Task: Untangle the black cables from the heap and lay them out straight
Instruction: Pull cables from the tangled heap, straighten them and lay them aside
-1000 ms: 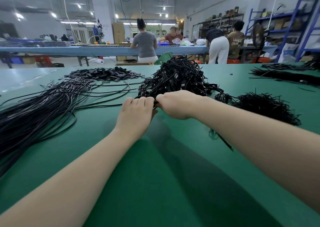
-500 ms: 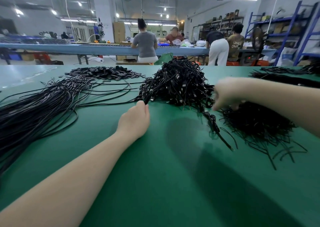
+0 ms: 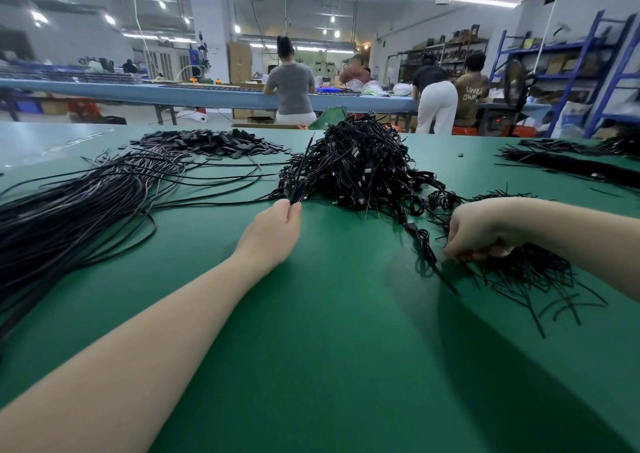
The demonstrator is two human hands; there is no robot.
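Observation:
A tangled heap of black cables [image 3: 356,165] sits in the middle of the green table [image 3: 311,348]. My left hand [image 3: 275,231] pinches a short black cable [image 3: 303,172] that stands up against the heap's left side. Long straight black cables [image 3: 69,210] lie in a bundle at the left. My right hand [image 3: 474,231] is curled over a pile of short black wire pieces [image 3: 526,272] at the right and grips some of them. A knotted cable [image 3: 426,248] trails from the heap toward that hand.
A flat pile of small black parts [image 3: 207,143] lies at the back left. More black cable bundles [image 3: 571,165] lie at the far right. Beyond the table, several people work at a blue bench [image 3: 207,94], and blue shelving [image 3: 588,72] stands at the right.
My hands have separated: the right moved from the heap's front to the short-wire pile at the right. The left hand stayed by the heap and keeps its pinch on the cable.

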